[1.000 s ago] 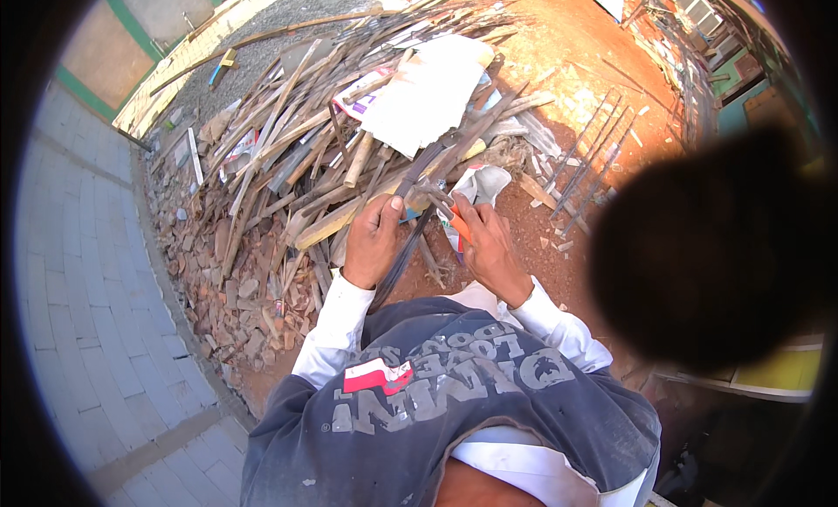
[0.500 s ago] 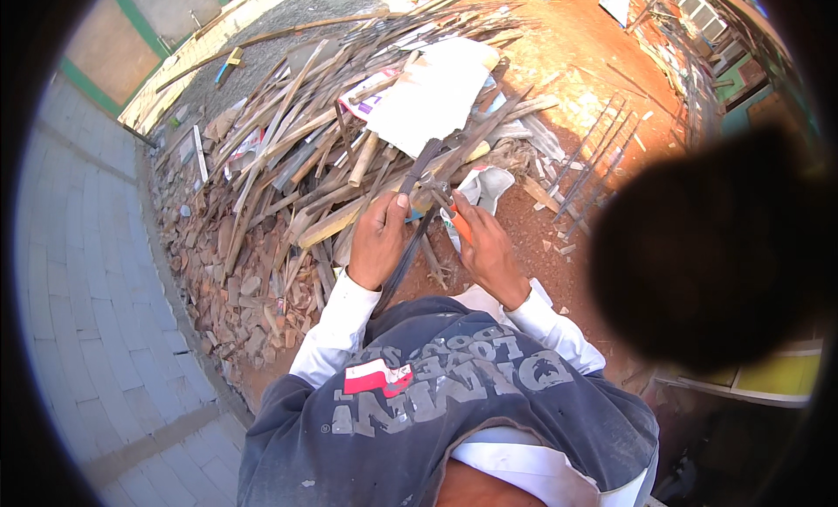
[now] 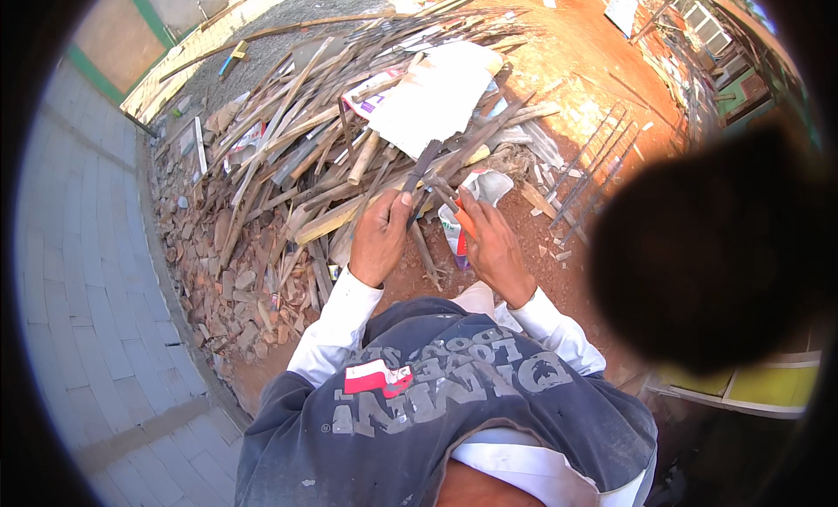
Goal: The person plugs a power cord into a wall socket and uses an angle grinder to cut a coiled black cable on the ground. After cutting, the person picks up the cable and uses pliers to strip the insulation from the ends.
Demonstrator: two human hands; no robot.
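My left hand (image 3: 381,236) is closed around a bundle of thin dark wires (image 3: 424,165), whose upper end points up and away from me. In my right hand (image 3: 499,254) are orange-handled pliers (image 3: 463,217), fingers wrapped round the grips. The head of the pliers meets the bundle just above my left thumb. Whether the jaws are closed on the wires is too small to tell. Both hands are in front of my chest, over the near edge of a scrap wood pile (image 3: 332,223).
A large white sheet (image 3: 436,96) lies on the pile. Broken bricks and rubble (image 3: 240,289) spread at the left beside a grey block wall (image 3: 105,289). Several metal rods (image 3: 594,171) rest on reddish soil at the right. A dark blurred shape (image 3: 707,254) blocks the right side.
The long lower part of the wire bundle, earlier hanging below my left hand toward my lap, no longer shows. Both hands stay nearly in place, the pliers still at the bundle.
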